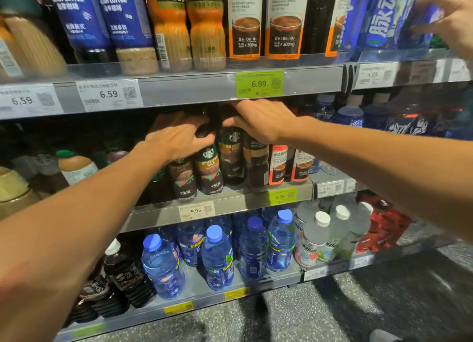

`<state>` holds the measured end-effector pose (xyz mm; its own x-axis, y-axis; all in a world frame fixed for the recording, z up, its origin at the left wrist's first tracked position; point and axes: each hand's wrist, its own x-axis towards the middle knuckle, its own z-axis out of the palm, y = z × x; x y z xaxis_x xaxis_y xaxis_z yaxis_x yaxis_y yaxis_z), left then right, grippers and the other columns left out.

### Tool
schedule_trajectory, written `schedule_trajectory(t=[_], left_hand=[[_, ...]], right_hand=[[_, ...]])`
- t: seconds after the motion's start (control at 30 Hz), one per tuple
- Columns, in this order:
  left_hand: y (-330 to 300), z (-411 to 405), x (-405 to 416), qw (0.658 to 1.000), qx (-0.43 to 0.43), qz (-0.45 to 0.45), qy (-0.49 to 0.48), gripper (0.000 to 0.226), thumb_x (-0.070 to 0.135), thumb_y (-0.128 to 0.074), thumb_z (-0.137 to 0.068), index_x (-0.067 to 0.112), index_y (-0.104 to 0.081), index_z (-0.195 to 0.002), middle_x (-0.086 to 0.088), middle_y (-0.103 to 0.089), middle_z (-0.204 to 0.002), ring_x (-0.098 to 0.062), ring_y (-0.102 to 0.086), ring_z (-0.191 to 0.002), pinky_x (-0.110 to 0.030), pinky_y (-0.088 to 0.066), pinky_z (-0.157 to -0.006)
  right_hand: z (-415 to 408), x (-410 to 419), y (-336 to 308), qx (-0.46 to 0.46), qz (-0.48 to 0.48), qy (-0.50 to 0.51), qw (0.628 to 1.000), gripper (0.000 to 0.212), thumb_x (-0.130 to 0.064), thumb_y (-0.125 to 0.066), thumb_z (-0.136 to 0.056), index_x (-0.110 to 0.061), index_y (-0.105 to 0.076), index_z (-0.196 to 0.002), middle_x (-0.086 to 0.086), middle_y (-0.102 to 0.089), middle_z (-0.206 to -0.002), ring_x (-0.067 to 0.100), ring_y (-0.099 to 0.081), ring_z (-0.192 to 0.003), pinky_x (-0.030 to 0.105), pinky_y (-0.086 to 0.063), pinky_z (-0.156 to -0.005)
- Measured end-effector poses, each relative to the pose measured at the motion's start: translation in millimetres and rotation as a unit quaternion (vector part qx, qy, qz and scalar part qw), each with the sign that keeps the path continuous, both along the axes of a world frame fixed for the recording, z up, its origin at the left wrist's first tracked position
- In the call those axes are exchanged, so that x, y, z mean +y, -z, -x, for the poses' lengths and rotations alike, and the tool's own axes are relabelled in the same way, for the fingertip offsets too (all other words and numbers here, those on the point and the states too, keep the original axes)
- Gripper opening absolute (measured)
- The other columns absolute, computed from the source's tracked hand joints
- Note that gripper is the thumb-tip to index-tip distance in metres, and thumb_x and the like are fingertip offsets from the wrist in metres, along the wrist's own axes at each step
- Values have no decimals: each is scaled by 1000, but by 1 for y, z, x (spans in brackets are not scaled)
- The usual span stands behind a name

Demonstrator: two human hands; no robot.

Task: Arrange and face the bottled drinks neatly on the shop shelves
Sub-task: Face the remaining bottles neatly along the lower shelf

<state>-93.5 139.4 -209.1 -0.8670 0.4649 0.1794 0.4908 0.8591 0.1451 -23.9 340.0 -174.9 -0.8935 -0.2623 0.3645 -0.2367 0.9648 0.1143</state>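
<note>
Landmark: the green price tag (pixel 259 83) reading 6.99 on the rail of the upper shelf (pixel 189 90); every place below is told from it.
Left hand (pixel 179 140): below and to the left of the green tag, on the middle shelf (pixel 238 201). Fingers curled down over the dark cap and shoulder of a dark coffee bottle (pixel 208 170), clasping its top.
Right hand (pixel 261 120): just under the green tag, fingers bent and closed over the top of the neighbouring dark coffee bottle (pixel 231 154); the cap is hidden under the hand.
Held bottles: both stand upright at the front of the middle shelf, side by side and touching, green round logos facing out.
Same row: another dark bottle (pixel 183 177) left of the held pair; a further dark bottle (pixel 256 162) right of it, then two red-and-white labelled bottles (pixel 279 163) below and right of the tag.
Above the tag: orange-and-white labelled coffee bottles (pixel 263 21) directly over it; two orange bottles (pixel 189 26) to their left; two blue coffee bottles (pixel 102 16) further left.
Far right of the tag: a third hand (pixel 450 16) at the frame edge, fingers spread on blue drink bottles (pixel 384 19); I cannot tell whether it grips them.
Well below the tag: blue-capped water bottles (pixel 217 257) on the bottom shelf (pixel 179 308), with white-capped bottles (pixel 320 239) to their right.
Other tags: a white 6.59 tag (pixel 108 94) left of the green one; a white 9.95 tag (pixel 195 211) below it.
</note>
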Motion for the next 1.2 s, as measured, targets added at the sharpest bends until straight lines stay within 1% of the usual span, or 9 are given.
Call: schedule_trajectory(t=[0.17,0.37,0.5,0.6,0.73,0.87,0.97,1.07,1.2], left_hand=[[3,6,-3,999,31,5,24,59,67,-32,-91,35,-36,-141,-12,-56,-131,-33,-57,-110,-38,-40,-83],[3,7,0,993,108,25,46,54,65,-33,-90,30,-48,-128,-8,-63,-118,-25,-55,-95,-33,-37,-77],[5,4,0,985,161,37,55,54,65,-33,-91,28,-50,-126,-11,-64,-115,-31,-58,-100,-35,-35,-76],[5,5,-1,992,116,33,38,55,65,-30,-93,29,-46,-131,-11,-63,-116,-32,-58,-101,-36,-37,-76],[8,2,0,986,157,44,33,52,62,-29,-96,23,-47,-126,-10,-61,-100,-25,-48,-78,-34,-35,-70],[7,4,0,989,140,35,37,53,63,-29,-96,27,-45,-131,-10,-62,-108,-31,-59,-96,-35,-36,-73],[10,1,1,978,197,53,31,55,62,-31,-96,23,-49,-129,-12,-64,-108,-33,-61,-97,-34,-35,-70],[12,0,5,973,221,60,-2,57,63,-31,-95,18,-56,-121,-12,-65,-100,-29,-58,-83,-33,-34,-66],[13,2,5,988,149,36,-25,58,63,-29,-96,16,-54,-119,-11,-64,-105,-27,-53,-79,-35,-35,-68]], right_hand=[[18,4,7,-75,57,-17,995,52,-51,-39,-100,-17,-41,-140,13,-57,-133,36,-57,-113,34,-39,-78],[39,7,10,-97,122,-37,987,59,-58,-37,-98,-29,-28,-149,9,-36,-155,35,-41,-134,42,-36,-108],[44,11,16,-114,121,-34,985,60,-70,-33,-92,-40,-28,-144,7,-41,-152,36,-46,-130,49,-40,-104],[38,13,21,-99,115,-22,988,57,-72,-31,-91,-43,-29,-141,9,-48,-147,37,-51,-123,47,-44,-98],[34,10,26,-52,96,-48,993,49,-55,-32,-101,-33,-33,-144,10,-53,-141,36,-55,-116,35,-41,-85],[34,7,39,27,24,-67,997,45,-57,-32,-99,-36,-36,-139,5,-58,-133,32,-59,-112,38,-47,-83],[31,8,39,21,7,-61,998,47,-54,-37,-99,-32,-34,-140,8,-61,-128,34,-61,-108,42,-50,-83],[32,11,40,-10,12,-37,999,53,-58,-33,-98,-27,-36,-140,10,-63,-124,35,-61,-106,46,-52,-82],[32,14,39,-27,5,-39,999,84,-79,-11,-82,-16,-48,-124,10,-67,-107,33,-63,-90,45,-53,-73]])
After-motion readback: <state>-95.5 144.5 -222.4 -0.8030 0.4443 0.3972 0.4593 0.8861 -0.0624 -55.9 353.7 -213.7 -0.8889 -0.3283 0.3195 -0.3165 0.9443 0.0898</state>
